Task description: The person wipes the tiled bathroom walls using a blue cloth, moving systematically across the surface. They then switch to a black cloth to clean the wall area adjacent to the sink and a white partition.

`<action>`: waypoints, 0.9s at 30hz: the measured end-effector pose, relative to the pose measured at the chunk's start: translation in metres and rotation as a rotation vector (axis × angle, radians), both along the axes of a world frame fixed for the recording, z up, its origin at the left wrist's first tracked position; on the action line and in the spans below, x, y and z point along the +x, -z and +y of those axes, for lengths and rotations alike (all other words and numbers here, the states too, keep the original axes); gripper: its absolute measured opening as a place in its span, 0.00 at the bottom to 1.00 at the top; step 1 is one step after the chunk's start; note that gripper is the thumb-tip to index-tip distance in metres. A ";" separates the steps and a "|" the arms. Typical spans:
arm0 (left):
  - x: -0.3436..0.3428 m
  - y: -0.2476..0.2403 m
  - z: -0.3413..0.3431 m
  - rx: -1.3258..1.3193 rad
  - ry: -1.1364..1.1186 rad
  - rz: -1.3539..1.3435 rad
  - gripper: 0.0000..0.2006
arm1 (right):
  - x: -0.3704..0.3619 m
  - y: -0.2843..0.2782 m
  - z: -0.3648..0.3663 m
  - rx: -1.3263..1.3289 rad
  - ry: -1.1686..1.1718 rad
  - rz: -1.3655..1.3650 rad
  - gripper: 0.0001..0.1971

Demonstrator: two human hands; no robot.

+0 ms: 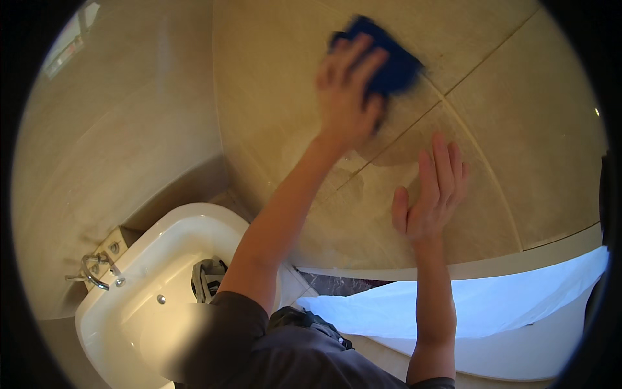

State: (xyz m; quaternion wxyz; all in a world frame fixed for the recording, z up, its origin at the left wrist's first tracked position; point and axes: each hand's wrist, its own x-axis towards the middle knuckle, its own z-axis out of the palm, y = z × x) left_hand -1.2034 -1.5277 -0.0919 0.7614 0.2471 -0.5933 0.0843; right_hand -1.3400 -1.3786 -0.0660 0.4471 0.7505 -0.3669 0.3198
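Note:
A dark blue cloth [396, 65] lies against the beige tiled wall [525, 129], high up in the view. My left hand [346, 104] is reached up onto it, its fingers over the cloth's left part and slightly blurred. To the right and lower, my right hand [429, 201] rests on the tiles with its fingers stretched out. Nothing is in the right hand. Between the two hands a dark joint line runs slantwise across the tiles, and a pale curved line passes to the right of them.
At the lower left is a white tub [188, 217] with a chrome tap [94, 272] on its edge and a grey and black item [206, 279] inside. A white sheet [479, 301] spreads below the wall at the lower right.

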 end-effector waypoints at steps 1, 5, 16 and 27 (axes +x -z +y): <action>0.006 0.011 -0.011 0.063 -0.042 0.081 0.26 | 0.004 -0.002 0.002 0.024 0.056 0.011 0.21; 0.023 0.040 -0.031 0.215 -0.149 0.274 0.27 | 0.012 -0.008 0.000 0.038 0.155 0.044 0.22; -0.029 -0.016 0.043 -0.063 -0.005 -0.131 0.25 | 0.004 -0.007 -0.010 -0.059 -0.010 -0.066 0.25; 0.001 0.064 0.003 0.260 -0.033 0.214 0.26 | 0.024 -0.017 0.005 0.089 0.464 0.182 0.23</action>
